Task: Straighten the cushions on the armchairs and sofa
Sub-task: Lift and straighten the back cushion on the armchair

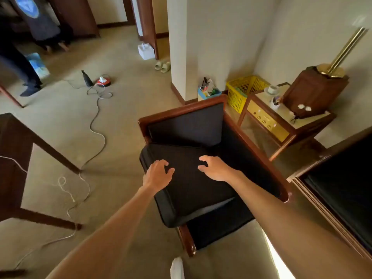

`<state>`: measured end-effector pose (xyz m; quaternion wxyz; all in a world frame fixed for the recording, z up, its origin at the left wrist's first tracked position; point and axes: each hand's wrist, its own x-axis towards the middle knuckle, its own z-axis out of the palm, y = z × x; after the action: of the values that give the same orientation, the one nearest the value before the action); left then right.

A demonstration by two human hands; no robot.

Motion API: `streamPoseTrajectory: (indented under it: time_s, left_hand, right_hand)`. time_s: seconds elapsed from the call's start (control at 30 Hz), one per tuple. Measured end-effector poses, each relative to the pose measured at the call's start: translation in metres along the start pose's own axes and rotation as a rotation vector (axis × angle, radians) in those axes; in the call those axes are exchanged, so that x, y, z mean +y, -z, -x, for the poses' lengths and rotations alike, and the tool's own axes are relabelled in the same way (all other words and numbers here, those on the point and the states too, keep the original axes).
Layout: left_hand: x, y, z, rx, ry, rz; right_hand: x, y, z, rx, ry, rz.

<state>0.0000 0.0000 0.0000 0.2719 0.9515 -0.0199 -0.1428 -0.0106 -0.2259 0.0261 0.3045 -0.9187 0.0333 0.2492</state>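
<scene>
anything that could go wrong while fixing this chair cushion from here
1. The seat cushion lies skewed and overhangs the armchair frame on the person's left; a push from the left hand or right hand might slide it off onto the carpet.
2. A cable snakes across the floor to the left; stepping sideways there could snag a foot.
3. The side table with a cup stands close behind the chair; shoving the chair back may jolt it.
</scene>
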Motion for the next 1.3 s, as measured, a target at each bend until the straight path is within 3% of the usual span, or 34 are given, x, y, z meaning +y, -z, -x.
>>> streamPoseTrajectory:
  time_s: [0.23, 0.5, 0.7, 0.97, 1.1, 1.3]
  left_hand:
    - [-0.048, -0.041, 0.004, 0.11, 0.284, 0.197]
    - [-0.071, -0.075, 0.006, -0.081, 0.535, 0.52]
    - [-0.064, -0.083, -0.001, -0.145, 0.672, 0.509]
    - [-0.004, -0.081, -0.007, -0.002, 0.633, 0.493]
    - [0.046, -0.081, -0.019, 0.102, 0.552, 0.495]
    - [0.09, -0.089, -0.024, 0.121, 0.547, 0.374]
  right_hand:
    - [0.021, -0.092, -0.027, -0.122, -0.075, -0.036]
    - [0.042, -0.129, -0.046, -0.236, -0.092, 0.039]
    - [0.046, -0.11, -0.071, -0.267, -0.028, 0.029]
    - [0.037, -0.036, -0.124, -0.346, 0.139, 0.065]
    - [0.031, 0.016, -0.141, -0.276, 0.34, 0.28]
    - [0.006, 0.074, -0.177, -0.013, 0.796, 1.006]
